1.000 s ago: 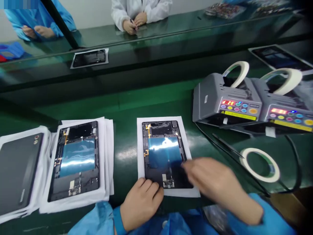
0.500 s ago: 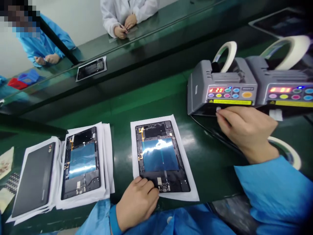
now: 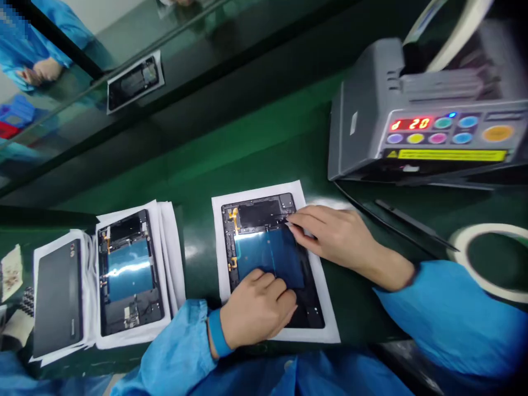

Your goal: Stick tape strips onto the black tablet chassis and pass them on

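An opened tablet (image 3: 247, 217) with a blue film-covered panel (image 3: 264, 247) lies on a white sheet (image 3: 328, 330) in front of me. Across its lower part rests my left hand (image 3: 259, 305), fingers curled and held together; what they may hold is hidden. My right hand (image 3: 330, 234) reaches in from the right, thumb and forefinger pinched at the tablet's upper right edge. A tiny whitish bit of tape (image 3: 287, 221) shows at those fingertips.
A grey tape dispenser (image 3: 367, 110) stands at the back right, with a cable, tweezers (image 3: 412, 223) and a tape roll (image 3: 460, 242) before it. At left are another opened tablet (image 3: 144, 305) and a dark back cover (image 3: 58, 297) on stacked sheets. Beyond, another tablet (image 3: 132, 82) lies near a co-worker.
My right hand has moved left from the tape dispenser to the tablet's upper right. My left hand has shifted up and right onto the tablet. The view has turned and come closer.
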A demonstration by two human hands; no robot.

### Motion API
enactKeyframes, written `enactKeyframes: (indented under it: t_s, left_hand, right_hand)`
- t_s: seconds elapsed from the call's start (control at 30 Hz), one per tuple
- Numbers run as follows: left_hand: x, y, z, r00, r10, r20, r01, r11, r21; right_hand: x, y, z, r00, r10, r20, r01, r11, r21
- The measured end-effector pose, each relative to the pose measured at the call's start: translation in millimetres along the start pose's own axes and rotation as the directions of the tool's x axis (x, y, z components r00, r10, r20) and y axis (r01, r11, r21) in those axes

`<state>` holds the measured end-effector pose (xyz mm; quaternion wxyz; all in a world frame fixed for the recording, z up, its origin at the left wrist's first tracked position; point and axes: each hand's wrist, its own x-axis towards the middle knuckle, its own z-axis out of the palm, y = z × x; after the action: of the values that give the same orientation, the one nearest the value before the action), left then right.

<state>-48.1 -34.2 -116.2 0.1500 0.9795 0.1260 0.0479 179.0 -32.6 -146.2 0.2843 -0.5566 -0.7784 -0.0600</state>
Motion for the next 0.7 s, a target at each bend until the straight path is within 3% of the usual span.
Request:
enactKeyframes:
  t_s: [0.2, 0.43, 0.6, 0.7]
  left_hand:
    - [2, -10, 10.4, 0.998, -0.044, -0.044, 0.035, 0.982, -0.187]
    - [1, -14, 12.5, 0.998, -0.060, -0.036, 0.049, 0.965, -0.257]
    - [11, -19, 2.7, 0.990, -0.125, -0.056, 0.102, 0.945, -0.310]
    - [28, -26, -7.2, 0.978, -0.199, -0.061, 0.180, 0.957, -0.227]
  right_hand:
    - [-5, 8, 3, 0.999, 0.033, 0.020, -0.031, 0.997, -0.068]
    - [0, 13, 6, 0.986, 0.077, 0.147, -0.057, 0.990, -0.131]
    - [-2, 16, 5, 0.987, 0.103, 0.124, -0.101, 0.995, -0.023]
    - [-3, 18, 2, 0.981, 0.129, 0.142, -0.138, 0.989, 0.056]
